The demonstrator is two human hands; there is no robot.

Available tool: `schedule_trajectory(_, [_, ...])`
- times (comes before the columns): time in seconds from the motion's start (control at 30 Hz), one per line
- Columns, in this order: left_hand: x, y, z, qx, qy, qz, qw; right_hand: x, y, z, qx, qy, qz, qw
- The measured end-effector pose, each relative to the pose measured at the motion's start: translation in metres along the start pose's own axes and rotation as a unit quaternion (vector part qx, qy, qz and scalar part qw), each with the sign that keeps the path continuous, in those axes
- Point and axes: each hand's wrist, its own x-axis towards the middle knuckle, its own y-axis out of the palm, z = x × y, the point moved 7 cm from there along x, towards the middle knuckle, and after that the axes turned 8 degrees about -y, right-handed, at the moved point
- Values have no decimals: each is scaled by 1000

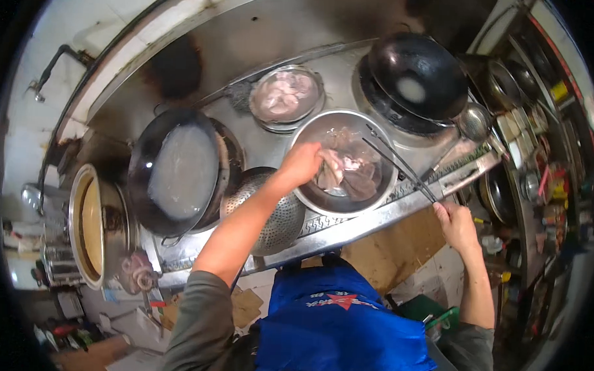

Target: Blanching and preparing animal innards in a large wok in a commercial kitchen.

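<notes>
My left hand (301, 162) reaches into a wide stainless steel bowl (340, 205). Its fingers are closed on a limp piece of meat (331, 171), pale pink and greyish. More dark, wet-looking meat pieces (362, 183) lie in the bowl under it. At the right, my right hand (457, 224) grips the near end of long dark tongs (405, 169). The two tips of the tongs are apart and hang over the right side of the bowl. Part of the bowl's left rim is hidden by my left hand.
Behind the bowl, a metal basin (279, 117) holds pale meat. A wok (180, 169) of cloudy liquid stands left, beside a large pot (99, 218). A perforated strainer (276, 219) lies under my left forearm. A black wok (418, 72) and a ladle (475, 122) are at right.
</notes>
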Motion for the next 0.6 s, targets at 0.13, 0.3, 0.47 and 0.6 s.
schedule_trajectory(0.13, [-42,-142,-41,-35,43,-177,983,21,28,22,37,-29,11,999])
schedule_trajectory(0.3, [-92,-294,-59,-27,65,-272,960,31,36,78,100,-67,-22,992])
schedule_trajectory(0.47, [-181,-425,-97,-98,121,-371,915,37,61,108,102,-109,-47,988])
schedule_trajectory(0.6, [-229,-490,-65,-116,49,-418,900,38,78,155,211,-140,-62,965])
